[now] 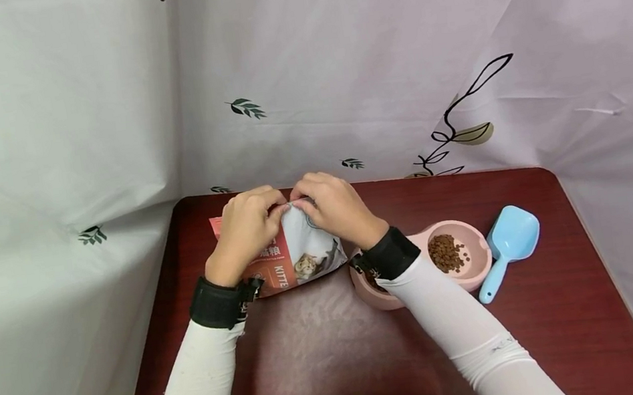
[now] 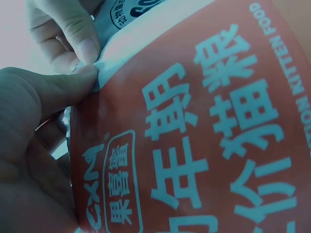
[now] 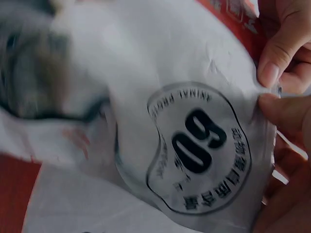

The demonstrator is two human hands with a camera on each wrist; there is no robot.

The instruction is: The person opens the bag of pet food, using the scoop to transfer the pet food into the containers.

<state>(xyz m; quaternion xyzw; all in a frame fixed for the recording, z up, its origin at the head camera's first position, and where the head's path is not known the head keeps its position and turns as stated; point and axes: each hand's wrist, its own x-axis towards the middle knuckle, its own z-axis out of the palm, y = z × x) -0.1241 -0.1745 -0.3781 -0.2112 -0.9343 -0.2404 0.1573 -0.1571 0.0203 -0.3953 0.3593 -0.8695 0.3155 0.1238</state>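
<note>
A red and white bag of kitten food (image 1: 300, 254) lies near the table's back left, its top edge toward the back. My left hand (image 1: 250, 227) pinches that top edge between thumb and fingers. Close beside it, my right hand (image 1: 337, 207) pinches the same edge, the two thumbs almost meeting. In the left wrist view the left thumb (image 2: 73, 87) presses on the red side of the bag (image 2: 194, 126). The right wrist view shows the right hand (image 3: 289, 160) at the edge of the white side (image 3: 204, 63). Some fingers are hidden behind the bag.
Right of the bag stands a pink double bowl (image 1: 470, 236) with brown kibble (image 1: 446, 253) in it; my right wrist covers part of it. A light blue scoop (image 1: 514, 234) lies beside the bowl on the dark red table (image 1: 553, 326). Pale cloth (image 1: 300, 78) hangs behind the table.
</note>
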